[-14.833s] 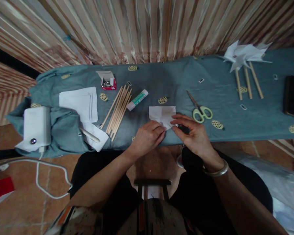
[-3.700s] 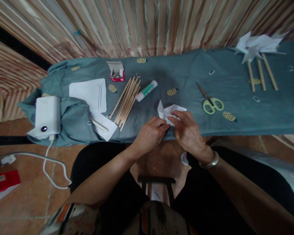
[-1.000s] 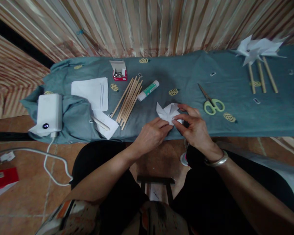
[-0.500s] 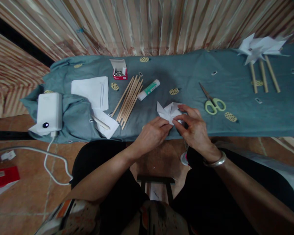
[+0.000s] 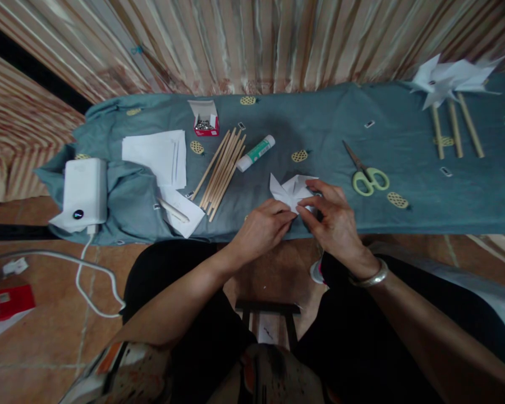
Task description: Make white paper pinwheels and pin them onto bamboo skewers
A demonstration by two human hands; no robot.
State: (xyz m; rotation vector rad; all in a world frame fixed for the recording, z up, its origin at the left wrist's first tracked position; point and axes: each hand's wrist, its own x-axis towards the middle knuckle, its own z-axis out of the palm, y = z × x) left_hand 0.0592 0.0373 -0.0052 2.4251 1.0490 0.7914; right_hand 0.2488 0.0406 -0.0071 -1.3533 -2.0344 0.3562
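Observation:
A white paper pinwheel (image 5: 289, 191) with folded blades lies near the front edge of the cloth-covered table, between both hands. My left hand (image 5: 264, 227) is closed at its lower left side, fingertips pinching the paper. From the right, my right hand (image 5: 330, 216) grips the pinwheel, with thumb and fingers bent over its right blades. The fingers partly hide the lower and right parts of the paper. A glue stick (image 5: 256, 153) lies just beyond the left hand, and green-handled scissors (image 5: 369, 178) rest to the right of the right hand.
Thin wooden sticks (image 5: 221, 174) lie left of the glue stick, below an open box of metal pins (image 5: 206, 124). Paper sheets (image 5: 151, 154), a white pen (image 5: 174, 210) and a cabled power bank (image 5: 85, 191) are further left. Stick-mounted paper pinwheels (image 5: 440, 81) lie at the far right.
Hardly anything differs. Both hands stay on the paper pinwheel in nearly the same place, and the view shifts very slightly.

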